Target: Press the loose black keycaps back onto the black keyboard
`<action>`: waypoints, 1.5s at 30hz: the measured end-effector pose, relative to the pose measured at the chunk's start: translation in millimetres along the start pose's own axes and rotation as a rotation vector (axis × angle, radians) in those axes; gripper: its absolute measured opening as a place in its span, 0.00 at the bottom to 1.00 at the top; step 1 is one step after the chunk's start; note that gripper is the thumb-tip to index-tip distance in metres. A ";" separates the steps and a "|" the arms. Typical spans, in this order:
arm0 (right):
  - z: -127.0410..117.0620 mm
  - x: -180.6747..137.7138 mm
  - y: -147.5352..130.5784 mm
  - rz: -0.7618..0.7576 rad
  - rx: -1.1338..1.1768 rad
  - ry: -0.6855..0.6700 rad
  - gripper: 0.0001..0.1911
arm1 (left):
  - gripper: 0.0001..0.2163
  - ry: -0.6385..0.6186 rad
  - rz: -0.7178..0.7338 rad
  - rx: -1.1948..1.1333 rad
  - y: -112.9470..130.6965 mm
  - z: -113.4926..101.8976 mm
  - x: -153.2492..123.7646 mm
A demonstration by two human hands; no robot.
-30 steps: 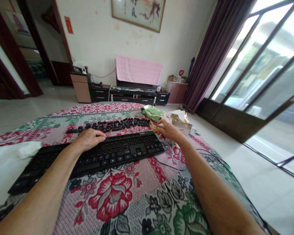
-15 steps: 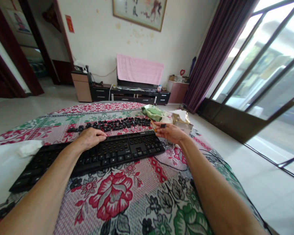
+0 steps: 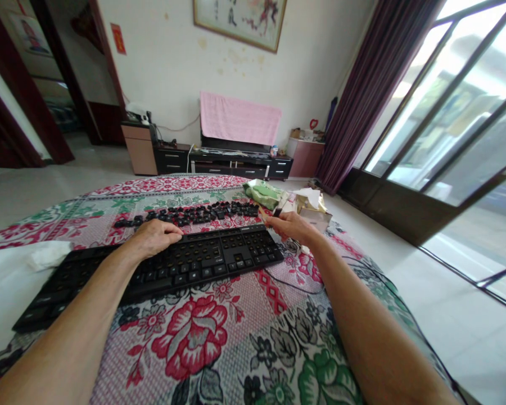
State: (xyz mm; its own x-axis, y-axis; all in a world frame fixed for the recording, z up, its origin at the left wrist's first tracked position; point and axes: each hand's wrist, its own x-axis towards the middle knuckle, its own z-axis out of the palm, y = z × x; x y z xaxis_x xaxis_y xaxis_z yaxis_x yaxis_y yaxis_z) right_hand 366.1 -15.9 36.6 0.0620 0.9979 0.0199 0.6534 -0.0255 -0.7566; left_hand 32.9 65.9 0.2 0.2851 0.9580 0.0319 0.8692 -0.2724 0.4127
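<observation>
Head view: my right hand (image 3: 293,226) pinches probable keycap (image 3: 277,213) just past right end of keyboard (image 3: 194,261); my left hand (image 3: 154,237) lies flat on keyboard, gripping nothing.

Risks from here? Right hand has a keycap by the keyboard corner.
1. The keycap is held only by fingertips of the right hand near the table edge; a slip could drop it to the floor.
2. The loose keycaps behind the keyboard lie unsecured; a nudge may scatter them.
3. The cable beside that arm could snag.
</observation>
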 end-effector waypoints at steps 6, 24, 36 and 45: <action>-9.2 -5.0 0.9 -0.022 -0.170 -0.168 0.19 | 0.16 0.000 0.005 0.013 -0.8 0.1 1.0; -14.6 -4.7 4.9 -0.104 -0.014 -0.298 0.09 | 0.15 0.004 0.013 -0.006 0.4 -1.0 -0.6; 4.4 -2.4 -9.0 0.028 -0.092 -0.059 0.23 | 0.16 0.000 0.017 -0.009 0.0 -0.6 -0.7; 3.7 0.2 -2.9 0.024 -0.048 -0.092 0.14 | 0.15 0.002 0.009 -0.002 1.5 -1.6 -1.1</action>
State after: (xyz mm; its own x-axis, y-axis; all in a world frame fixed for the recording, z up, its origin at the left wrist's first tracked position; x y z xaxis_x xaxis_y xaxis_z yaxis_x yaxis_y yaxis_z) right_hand 361.5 -15.4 36.4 0.0100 0.9982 -0.0592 0.6885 -0.0498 -0.7236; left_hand 33.2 64.6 2.3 0.2924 0.9555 0.0375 0.8655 -0.2812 0.4145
